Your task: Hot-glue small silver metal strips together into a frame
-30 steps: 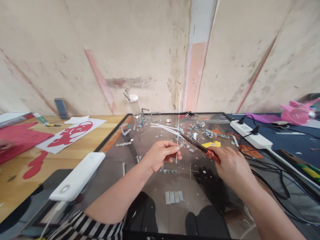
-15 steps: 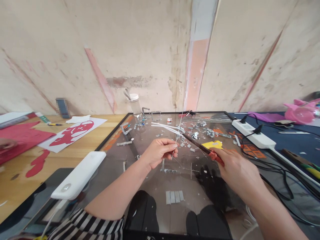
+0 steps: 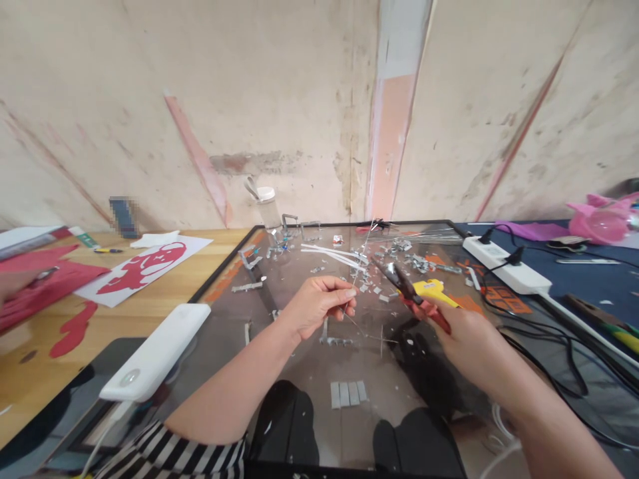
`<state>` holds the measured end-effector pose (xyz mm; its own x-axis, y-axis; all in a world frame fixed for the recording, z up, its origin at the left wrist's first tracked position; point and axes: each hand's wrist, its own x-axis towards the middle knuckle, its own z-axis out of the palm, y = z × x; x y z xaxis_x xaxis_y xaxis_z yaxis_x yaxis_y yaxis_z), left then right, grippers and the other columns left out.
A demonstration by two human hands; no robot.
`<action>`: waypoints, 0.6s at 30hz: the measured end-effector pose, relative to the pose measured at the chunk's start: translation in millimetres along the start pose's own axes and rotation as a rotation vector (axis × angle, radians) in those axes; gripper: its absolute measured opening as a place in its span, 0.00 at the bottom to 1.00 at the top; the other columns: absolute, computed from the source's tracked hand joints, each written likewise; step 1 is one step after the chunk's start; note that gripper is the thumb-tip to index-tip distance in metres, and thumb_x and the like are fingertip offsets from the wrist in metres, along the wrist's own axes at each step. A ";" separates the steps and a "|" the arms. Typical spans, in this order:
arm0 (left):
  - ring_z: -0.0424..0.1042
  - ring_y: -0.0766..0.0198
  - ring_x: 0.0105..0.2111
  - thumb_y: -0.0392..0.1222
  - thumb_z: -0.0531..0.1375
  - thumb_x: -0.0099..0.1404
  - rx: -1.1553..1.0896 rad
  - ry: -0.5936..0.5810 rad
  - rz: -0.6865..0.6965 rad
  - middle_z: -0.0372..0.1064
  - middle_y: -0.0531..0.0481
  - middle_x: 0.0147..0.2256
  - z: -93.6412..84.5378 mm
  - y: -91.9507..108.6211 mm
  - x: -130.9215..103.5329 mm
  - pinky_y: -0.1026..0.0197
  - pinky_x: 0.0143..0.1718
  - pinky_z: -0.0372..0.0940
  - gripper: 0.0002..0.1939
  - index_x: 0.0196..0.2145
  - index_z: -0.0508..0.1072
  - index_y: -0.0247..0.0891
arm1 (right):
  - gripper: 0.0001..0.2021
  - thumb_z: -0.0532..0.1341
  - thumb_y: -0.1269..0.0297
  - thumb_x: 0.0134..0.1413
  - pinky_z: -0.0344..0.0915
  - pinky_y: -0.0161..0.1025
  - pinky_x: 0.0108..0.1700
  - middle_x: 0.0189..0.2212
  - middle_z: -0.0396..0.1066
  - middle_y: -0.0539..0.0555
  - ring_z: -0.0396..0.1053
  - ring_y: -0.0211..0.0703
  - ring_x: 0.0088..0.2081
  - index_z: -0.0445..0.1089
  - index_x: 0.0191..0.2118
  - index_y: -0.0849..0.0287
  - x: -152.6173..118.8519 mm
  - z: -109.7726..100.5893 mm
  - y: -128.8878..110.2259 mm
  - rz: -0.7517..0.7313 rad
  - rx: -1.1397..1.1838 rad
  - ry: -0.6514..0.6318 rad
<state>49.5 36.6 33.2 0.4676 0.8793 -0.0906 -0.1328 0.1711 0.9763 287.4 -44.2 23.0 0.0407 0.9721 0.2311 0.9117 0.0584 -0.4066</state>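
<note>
Over the middle of the dark glass tabletop (image 3: 299, 352), my left hand (image 3: 324, 303) pinches a thin wire (image 3: 363, 247) that slants upward from the fingertips. To its right my right hand (image 3: 462, 332) is wrapped round red-handled pliers (image 3: 412, 293). The pliers' jaws point up and left and look parted, a little to the right of the wire. A yellow glue gun (image 3: 433, 290) lies behind the pliers. White strips (image 3: 329, 253) and many grey scraps (image 3: 397, 249) are spread beyond my hands. Several grey rectangles (image 3: 348, 394) lie in a row nearer me.
A white power strip (image 3: 506, 266) with black cables is at the right. On the left are a white elongated device (image 3: 157, 352), red cut paper (image 3: 140, 269) and another person's hand (image 3: 14, 289). A lidded bottle (image 3: 268, 206) stands at the back.
The pliers have come away from the wire to the right, turned, and their jaws now look parted. My left hand has hardly moved. The wire's upper part leans further right. The other person's hand has shifted.
</note>
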 end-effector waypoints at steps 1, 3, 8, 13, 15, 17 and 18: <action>0.69 0.71 0.20 0.42 0.68 0.47 -0.003 -0.001 0.005 0.70 0.51 0.21 -0.1 0.2 -0.2 0.72 0.17 0.59 0.12 0.27 0.74 0.31 | 0.12 0.52 0.65 0.55 0.67 0.39 0.31 0.33 0.77 0.56 0.74 0.50 0.34 0.72 0.40 0.55 -0.2 -1.2 0.0 0.001 0.154 -0.016; 0.69 0.72 0.20 0.42 0.68 0.47 -0.012 -0.002 0.015 0.69 0.52 0.21 -0.3 0.7 -0.5 0.72 0.18 0.59 0.12 0.26 0.74 0.31 | 0.11 0.55 0.61 0.55 0.70 0.40 0.34 0.37 0.76 0.56 0.73 0.50 0.38 0.72 0.40 0.55 -1.7 -5.3 -2.2 0.035 0.485 -0.086; 0.68 0.72 0.20 0.41 0.67 0.49 0.016 0.043 0.041 0.68 0.53 0.21 0.7 2.3 -0.5 0.72 0.18 0.59 0.10 0.26 0.73 0.32 | 0.16 0.61 0.60 0.51 0.72 0.43 0.36 0.50 0.69 0.57 0.70 0.53 0.46 0.68 0.48 0.52 -8.9 -16.2 -16.5 0.115 1.218 -0.295; 0.72 0.68 0.25 0.41 0.64 0.53 0.190 0.141 0.126 0.69 0.52 0.22 2.7 3.1 -1.0 0.72 0.19 0.61 0.08 0.27 0.73 0.32 | 0.20 0.61 0.65 0.52 0.72 0.38 0.29 0.44 0.71 0.59 0.72 0.50 0.42 0.63 0.52 0.52 -10.5 -16.3 -21.1 0.088 1.544 -0.438; 0.74 0.66 0.26 0.41 0.62 0.55 0.244 0.164 0.160 0.70 0.51 0.23 3.0 3.0 -1.5 0.72 0.19 0.62 0.08 0.28 0.73 0.33 | 0.20 0.59 0.63 0.53 0.69 0.33 0.23 0.37 0.72 0.57 0.73 0.45 0.33 0.61 0.53 0.53 -9.3 -13.8 -19.9 0.067 1.518 -0.439; 0.74 0.66 0.26 0.41 0.62 0.55 0.276 0.184 0.181 0.70 0.51 0.23 3.2 3.2 -2.0 0.72 0.19 0.63 0.07 0.28 0.73 0.33 | 0.19 0.58 0.62 0.54 0.68 0.33 0.22 0.34 0.71 0.56 0.72 0.43 0.31 0.61 0.52 0.56 -7.0 -10.0 -18.0 0.055 1.395 -0.400; 0.74 0.66 0.26 0.40 0.61 0.56 0.285 0.192 0.186 0.70 0.51 0.23 3.4 3.4 -2.3 0.72 0.20 0.64 0.07 0.28 0.73 0.33 | 0.18 0.58 0.61 0.55 0.70 0.35 0.25 0.35 0.70 0.56 0.71 0.45 0.33 0.61 0.51 0.57 -5.4 -7.7 -16.7 0.060 1.288 -0.343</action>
<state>50.9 33.6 37.4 0.2826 0.9555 0.0848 0.0610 -0.1061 0.9925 275.1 -52.1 35.3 -0.2104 0.9772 0.0287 -0.1295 0.0013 -0.9916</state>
